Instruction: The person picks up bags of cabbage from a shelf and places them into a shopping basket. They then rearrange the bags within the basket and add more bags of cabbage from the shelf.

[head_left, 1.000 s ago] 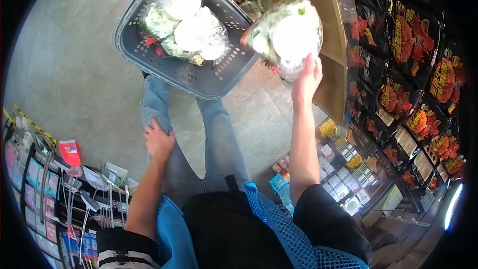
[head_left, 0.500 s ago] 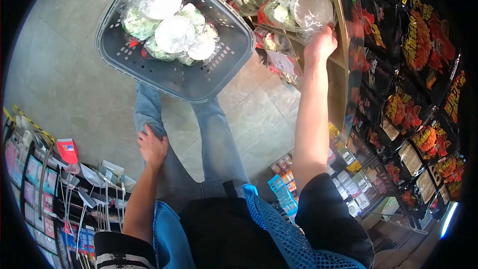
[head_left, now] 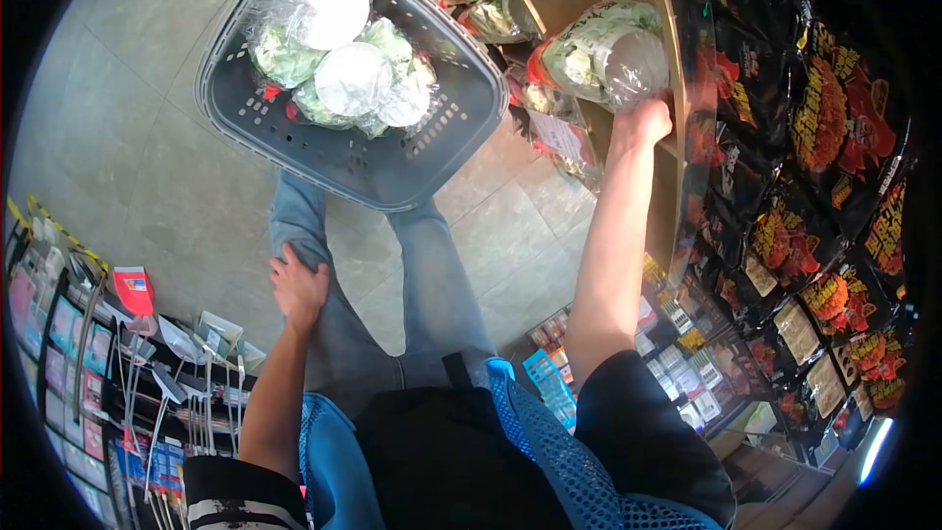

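My right hand (head_left: 643, 123) is closed on the gathered end of a clear plastic bag of vegetables (head_left: 584, 54), at the wooden shelf on the right. A round, pale lidded bowl (head_left: 638, 67) shows inside that bag, close to my fingers. My left hand (head_left: 299, 287) lies on my left knee, fingers spread, holding nothing. In front of my legs is a grey plastic basket (head_left: 392, 182). Several similar bags of greens with white round bowls (head_left: 353, 77) lie together in it.
More bagged vegetables (head_left: 496, 18) sit on lower shelving beside the basket. The wooden shelf's side panel (head_left: 665, 191) stands close by my right forearm. Black snack packets (head_left: 824, 108) hang at far right. Dustpans and brushes (head_left: 172, 348) stand at lower left.
The bag in my right hand has swung to the right and sits more upright, with my hand slightly lower. My left hand stays on the knee.
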`<state>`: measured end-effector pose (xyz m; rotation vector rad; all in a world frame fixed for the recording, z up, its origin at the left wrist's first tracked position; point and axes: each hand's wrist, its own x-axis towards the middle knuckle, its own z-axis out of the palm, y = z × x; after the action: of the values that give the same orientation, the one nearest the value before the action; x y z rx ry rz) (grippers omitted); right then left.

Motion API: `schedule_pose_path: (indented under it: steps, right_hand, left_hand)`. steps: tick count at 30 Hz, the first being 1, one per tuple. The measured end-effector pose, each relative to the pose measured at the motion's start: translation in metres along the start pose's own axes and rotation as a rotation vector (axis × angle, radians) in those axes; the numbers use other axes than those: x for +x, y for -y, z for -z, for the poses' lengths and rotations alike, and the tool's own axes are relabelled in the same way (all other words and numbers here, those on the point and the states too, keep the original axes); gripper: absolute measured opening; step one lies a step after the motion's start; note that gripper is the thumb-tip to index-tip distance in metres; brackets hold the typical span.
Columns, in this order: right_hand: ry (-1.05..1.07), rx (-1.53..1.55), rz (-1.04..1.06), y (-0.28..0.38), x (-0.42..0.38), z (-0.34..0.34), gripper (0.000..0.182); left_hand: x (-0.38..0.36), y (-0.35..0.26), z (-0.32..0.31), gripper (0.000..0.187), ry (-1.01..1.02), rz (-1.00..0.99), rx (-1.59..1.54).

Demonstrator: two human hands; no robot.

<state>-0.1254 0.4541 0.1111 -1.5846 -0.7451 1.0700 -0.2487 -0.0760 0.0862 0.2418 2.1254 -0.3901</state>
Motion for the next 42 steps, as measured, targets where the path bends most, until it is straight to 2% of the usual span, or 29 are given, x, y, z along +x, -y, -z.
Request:
schedule_pose_path:
  steps: [5,6,9,10,13,15,17,20,23,24,27,29,30,31,33,34,35,36,39,42]
  right_hand:
    - [0.038,-0.139,-0.042,-0.004,0.007,-0.005,0.028]
    - [0.123,-0.209,0.012,-0.011,0.027,0.005,0.031]
    - [0.200,-0.453,-0.008,-0.004,0.039,0.017,0.042]
    - [0.192,-0.447,-0.118,0.005,0.035,0.016,0.040]
    - [0.179,-0.723,0.110,0.015,0.019,0.016,0.049]
    - [0.178,-1.256,0.092,0.014,0.024,0.030,0.076]
    - [0.136,-1.259,0.439,0.000,-0.005,0.040,0.091]
    - [0.149,-1.311,0.547,0.001,-0.044,0.038,0.099]
    - [0.091,-1.345,0.789,-0.001,-0.058,0.038,0.095]
    - [0.070,-1.352,0.939,-0.002,-0.060,0.040,0.088]
    - [0.158,-1.229,0.986,0.002,-0.110,0.022,0.081]
    - [0.275,-1.136,1.133,-0.014,-0.139,0.020,0.070]
    - [0.374,-1.072,1.048,-0.022,-0.162,0.015,0.063]
    - [0.473,-0.932,0.840,-0.042,-0.174,0.018,0.057]
    - [0.729,-0.890,0.417,-0.080,-0.199,0.015,0.064]
    - [0.864,-1.049,0.408,-0.094,-0.213,0.009,0.082]
    - [0.921,-1.075,0.272,-0.106,-0.230,0.002,0.091]
    - [0.984,-1.133,0.283,-0.124,-0.236,0.000,0.098]
    - [0.926,-1.075,0.052,-0.159,-0.254,-0.014,0.098]
    - [0.976,-1.062,0.074,-0.178,-0.256,-0.034,0.090]
  left_hand:
    - [0.002,0.005,-0.006,0.080,0.011,-0.002,0.007]
    - [0.002,0.007,-0.006,0.079,0.019,-0.004,-0.001]
    - [0.004,0.014,-0.008,0.079,0.026,-0.010,-0.010]
    - [0.004,0.017,-0.010,0.079,0.027,-0.009,-0.011]
    - [0.005,0.024,-0.011,0.079,0.049,-0.007,-0.033]
    - [0.006,0.027,-0.010,0.079,0.061,-0.009,-0.046]
    - [0.006,0.030,-0.009,0.079,0.064,-0.011,-0.053]
    - [0.009,0.035,-0.008,0.079,0.055,-0.017,-0.061]
    - [0.010,0.039,-0.010,0.078,0.058,-0.021,-0.080]
    - [0.010,0.039,-0.009,0.078,0.059,-0.020,-0.081]
    - [0.012,0.042,-0.011,0.077,0.060,-0.027,-0.086]
    - [0.012,0.044,-0.008,0.077,0.086,-0.024,-0.091]
    - [0.013,0.042,-0.002,0.077,0.111,-0.016,-0.097]
    - [0.013,0.042,0.003,0.077,0.133,-0.007,-0.101]
    - [0.014,0.042,0.005,0.076,0.130,-0.020,-0.077]
    - [0.015,0.043,0.006,0.076,0.126,-0.026,-0.066]
    - [0.017,0.043,0.006,0.076,0.116,-0.034,-0.069]
    - [0.017,0.044,0.005,0.076,0.109,-0.042,-0.070]
    - [0.016,0.046,0.006,0.076,0.106,-0.053,-0.077]
    - [0.017,0.047,0.006,0.076,0.097,-0.052,-0.082]
